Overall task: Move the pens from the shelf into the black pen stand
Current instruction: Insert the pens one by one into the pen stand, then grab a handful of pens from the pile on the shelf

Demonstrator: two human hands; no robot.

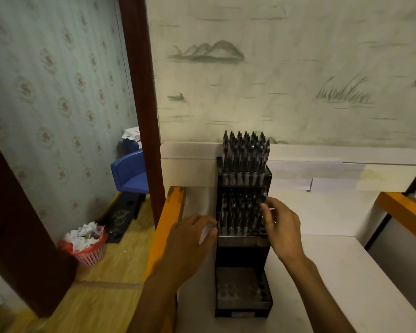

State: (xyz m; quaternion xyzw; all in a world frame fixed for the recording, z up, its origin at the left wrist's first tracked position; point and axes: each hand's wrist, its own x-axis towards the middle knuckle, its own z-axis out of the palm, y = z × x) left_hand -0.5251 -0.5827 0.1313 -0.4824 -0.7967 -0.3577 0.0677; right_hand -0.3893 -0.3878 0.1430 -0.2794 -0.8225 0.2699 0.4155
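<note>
The black pen stand [243, 236] sits upright on the white shelf [346, 272], a stepped rack of three tiers rising toward the wall. Its top tier is packed with dark pens [245, 152] standing upright, the middle tier is nearly full of them, and the lowest tier at the front shows only bare holes. Your right hand [282, 227] is at the right edge of the middle tier, its fingers [265, 212] curled in among the pens there; whether they pinch one pen or merely touch the row, you cannot tell from this view. Your left hand [192, 239] rests against the stand's left side, fingers bent round a small white object [205, 233] that is too blurred to name. Beyond the shelf's orange-edged frame [163, 227], on the wooden floor to your left, stand a pink waste basket [89, 248] full of crumpled paper and a blue chair [130, 174]. Behind the stand, the wallpaper [298, 68] shows ink-drawn hills and reeds.
</note>
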